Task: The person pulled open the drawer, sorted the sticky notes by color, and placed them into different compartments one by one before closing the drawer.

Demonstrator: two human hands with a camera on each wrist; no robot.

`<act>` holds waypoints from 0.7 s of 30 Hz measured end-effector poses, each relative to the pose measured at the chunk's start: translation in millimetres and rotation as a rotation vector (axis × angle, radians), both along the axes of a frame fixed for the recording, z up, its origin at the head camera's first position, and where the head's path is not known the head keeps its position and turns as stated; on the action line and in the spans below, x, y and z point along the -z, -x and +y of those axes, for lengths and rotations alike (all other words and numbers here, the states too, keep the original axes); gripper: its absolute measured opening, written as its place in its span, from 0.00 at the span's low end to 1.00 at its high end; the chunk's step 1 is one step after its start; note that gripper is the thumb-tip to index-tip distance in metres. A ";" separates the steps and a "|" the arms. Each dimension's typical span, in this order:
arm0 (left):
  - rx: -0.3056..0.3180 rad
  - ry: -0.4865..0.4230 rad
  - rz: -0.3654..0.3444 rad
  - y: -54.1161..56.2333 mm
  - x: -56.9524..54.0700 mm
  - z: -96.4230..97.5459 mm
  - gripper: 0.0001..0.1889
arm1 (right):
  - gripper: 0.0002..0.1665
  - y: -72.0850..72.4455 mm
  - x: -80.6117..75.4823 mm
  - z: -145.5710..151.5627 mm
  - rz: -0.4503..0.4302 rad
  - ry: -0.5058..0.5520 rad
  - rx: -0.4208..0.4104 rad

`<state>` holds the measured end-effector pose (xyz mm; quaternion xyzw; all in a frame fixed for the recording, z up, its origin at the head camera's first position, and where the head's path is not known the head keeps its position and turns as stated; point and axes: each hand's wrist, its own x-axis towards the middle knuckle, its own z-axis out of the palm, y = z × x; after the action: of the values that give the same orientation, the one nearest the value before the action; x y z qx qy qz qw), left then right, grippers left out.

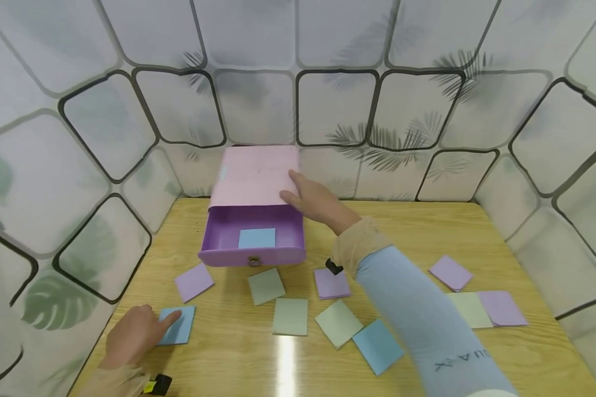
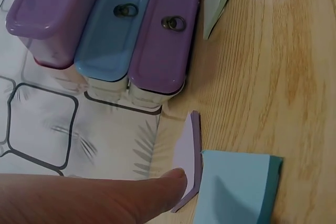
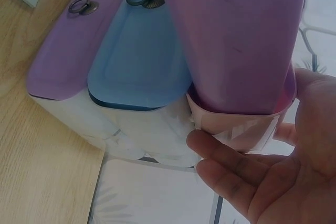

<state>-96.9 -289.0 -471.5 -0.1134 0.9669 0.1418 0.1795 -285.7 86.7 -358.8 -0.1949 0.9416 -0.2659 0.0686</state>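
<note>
A: Where is the blue note pad (image 1: 180,330) placed?

B: It is laid on the wood-grain tabletop (image 1: 228,355), just right of the left hand (image 1: 133,335), which is by far the nearer one. In the head view, its far part is crossed by the thumb. Being nearly square, no clear long axis is shown.

A: Is it pinched?

B: That cannot be told: the thumb is held straight, but the other fingers are hidden.

A: And the right hand (image 1: 317,199)?

B: It is set well apart from that pad, at the right edge of the pale-pink casing (image 1: 258,173). The casing is touched by loosely bent fingers; nothing is clenched.

A: How is the purple drawer (image 1: 280,257) situated?

B: It is pulled out toward the person, beyond and to the right of the pad, with a light-blue pad (image 1: 257,238) held inside.

A: What room is left?

B: The path between is partly taken up by a lavender pad (image 1: 195,283); the tabletop is bounded behind by a patterned wall (image 1: 258,105).
</note>
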 end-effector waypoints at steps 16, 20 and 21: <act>-0.013 0.002 0.002 -0.8 6.2 10.7 0.45 | 0.44 -2.2 0.2 -0.1 0.004 0.011 -0.010; -0.020 0.017 0.033 -3.5 7.6 10.6 0.44 | 0.44 -2.3 1.3 0.2 0.004 0.016 -0.009; -0.022 0.023 0.040 -4.0 8.2 10.5 0.44 | 0.44 -2.4 1.4 0.4 0.005 0.016 -0.008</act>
<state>-92.9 -278.5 -479.7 -0.1234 0.9705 0.1351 0.1573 -283.3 87.0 -360.2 -0.1997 0.9389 -0.2724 0.0656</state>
